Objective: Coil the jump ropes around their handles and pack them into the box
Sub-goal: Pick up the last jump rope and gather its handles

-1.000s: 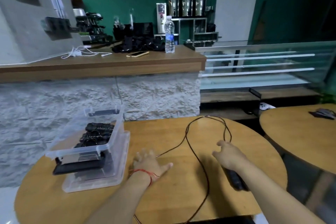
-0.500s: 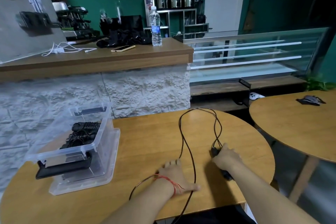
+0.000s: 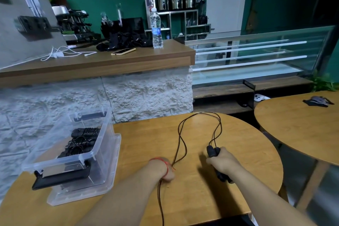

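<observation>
A thin dark jump rope (image 3: pixel 180 139) lies in long loops across the round wooden table (image 3: pixel 146 139). My right hand (image 3: pixel 222 162) grips both black handles (image 3: pixel 212 151) together, their tips pointing away from me. My left hand (image 3: pixel 166 169) is closed around the doubled rope near the table's front, and the rope trails from it toward the table's near edge. At the left stands a clear plastic box (image 3: pixel 102 145) holding several coiled black jump ropes (image 3: pixel 82 139); it sits on its clear lid (image 3: pixel 113 169).
A white stone counter (image 3: pixel 146 95) with a wooden top rises behind the table, carrying a phone (image 3: pixel 122 51), a water bottle (image 3: pixel 156 28) and cables. A second round table (image 3: pixel 300 126) stands at the right, across a narrow gap.
My right hand has lifted the two handles off the table and holds them upright. My left hand went from lying flat on the table to closing around the rope.
</observation>
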Demonstrator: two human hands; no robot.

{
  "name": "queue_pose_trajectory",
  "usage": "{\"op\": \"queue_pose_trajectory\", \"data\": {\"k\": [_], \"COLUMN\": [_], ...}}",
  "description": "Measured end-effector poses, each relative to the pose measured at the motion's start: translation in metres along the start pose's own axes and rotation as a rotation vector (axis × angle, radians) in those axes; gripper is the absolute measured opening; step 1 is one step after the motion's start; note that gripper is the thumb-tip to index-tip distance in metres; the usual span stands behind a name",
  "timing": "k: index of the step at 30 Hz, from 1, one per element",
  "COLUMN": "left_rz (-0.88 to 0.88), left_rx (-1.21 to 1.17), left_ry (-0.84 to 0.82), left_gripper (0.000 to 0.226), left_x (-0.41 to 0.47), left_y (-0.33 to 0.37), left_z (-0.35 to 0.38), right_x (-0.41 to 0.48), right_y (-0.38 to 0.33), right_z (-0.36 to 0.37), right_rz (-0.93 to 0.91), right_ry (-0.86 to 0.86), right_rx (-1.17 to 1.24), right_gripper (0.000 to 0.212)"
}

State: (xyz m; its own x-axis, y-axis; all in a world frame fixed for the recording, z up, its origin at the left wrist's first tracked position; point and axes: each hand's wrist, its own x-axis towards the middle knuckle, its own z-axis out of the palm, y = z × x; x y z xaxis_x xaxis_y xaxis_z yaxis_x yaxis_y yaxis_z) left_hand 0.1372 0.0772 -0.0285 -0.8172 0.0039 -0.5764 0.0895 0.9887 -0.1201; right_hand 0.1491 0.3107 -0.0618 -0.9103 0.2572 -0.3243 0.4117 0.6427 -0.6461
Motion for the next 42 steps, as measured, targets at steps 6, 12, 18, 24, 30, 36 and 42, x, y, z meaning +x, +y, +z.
{"op": "queue_pose_trajectory", "data": {"k": [6,12,18,24,30,36,42], "left_rz": [0.01,0.046,0.19,0.364,0.562,0.395,0.38], "left_rx": [-0.363,-0.961,-0.845,-1.593,-1.864,-2.091,-2.086], "left_ry": [0.362,0.825,0.546,0.031,-0.238,0.104,0.262], "left_gripper": [0.019,0.08,0.048,0.021,0.052,0.028,0.033], "left_x": [0.037,0.06,0.067,0.031,0.008,-0.015,-0.03], "left_y": [-0.006,-0.034,-0.027,0.003,-0.007,0.003,0.0], "left_z": [-0.076,-0.147,-0.08,-0.026,-0.006,-0.013,-0.02], "right_x": [0.005,0.016,0.02,0.006,-0.015,-0.03,-0.045], "right_y": [-0.003,-0.027,-0.061,-0.099,-0.125,-0.142,-0.152], "right_z": [-0.002,0.007,0.03,0.052,0.049,0.044,0.045], "right_rz": [-0.06,-0.178,-0.166,-0.249,-0.279,-0.336,-0.417], "right_ry": [0.001,0.135,0.082,0.003,-0.075,-0.131,-0.197], "right_rx": [0.164,0.451,0.727,0.967,1.14,1.138,1.092], "right_gripper": [0.048,0.045,0.044,0.043,0.052,0.059,0.044]}}
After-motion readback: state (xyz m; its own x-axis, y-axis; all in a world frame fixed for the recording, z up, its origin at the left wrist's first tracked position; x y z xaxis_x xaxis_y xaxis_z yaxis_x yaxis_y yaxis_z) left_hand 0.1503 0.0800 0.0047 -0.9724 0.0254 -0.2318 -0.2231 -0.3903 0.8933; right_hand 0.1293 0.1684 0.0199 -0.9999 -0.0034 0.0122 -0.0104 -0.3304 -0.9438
